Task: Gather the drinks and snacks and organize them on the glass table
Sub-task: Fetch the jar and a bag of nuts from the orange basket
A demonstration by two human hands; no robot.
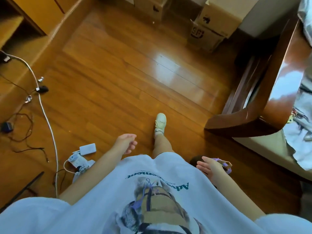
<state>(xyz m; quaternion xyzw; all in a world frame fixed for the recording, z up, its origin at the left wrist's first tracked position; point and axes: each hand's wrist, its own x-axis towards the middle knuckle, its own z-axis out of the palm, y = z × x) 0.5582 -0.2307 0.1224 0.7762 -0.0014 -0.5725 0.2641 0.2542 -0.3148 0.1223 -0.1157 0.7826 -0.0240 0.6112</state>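
Looking down from the head camera, I see my left hand (pixel 126 143) hanging over the wooden floor (pixel 118 78) with the fingers loosely curled and nothing in them. My right hand (pixel 210 167) is out at my side, palm up toward the camera and fingers spread flat, also holding nothing; a purple and brown object (pixel 225 163) sits just behind it, too hidden by the hand for me to tell what it is or whether it touches the fingers. One foot in a pale sneaker (pixel 160 121) is planted on the floor ahead of me, below the hem of my printed white T-shirt (pixel 152 191). To my left a white cable (pixel 49 122) snakes across the boards past thin black cords (pixel 25 132), and a white power bank (pixel 88 149) lies just beside a white power strip (pixel 78 162). Cardboard boxes (pixel 209 27) stand at the far wall. On the right is the glossy dark wooden frame of a bed (pixel 249 119), with rumpled pale fabric (pixel 302 132) on it. I can find no drinks, snacks or glass table anywhere in this view.
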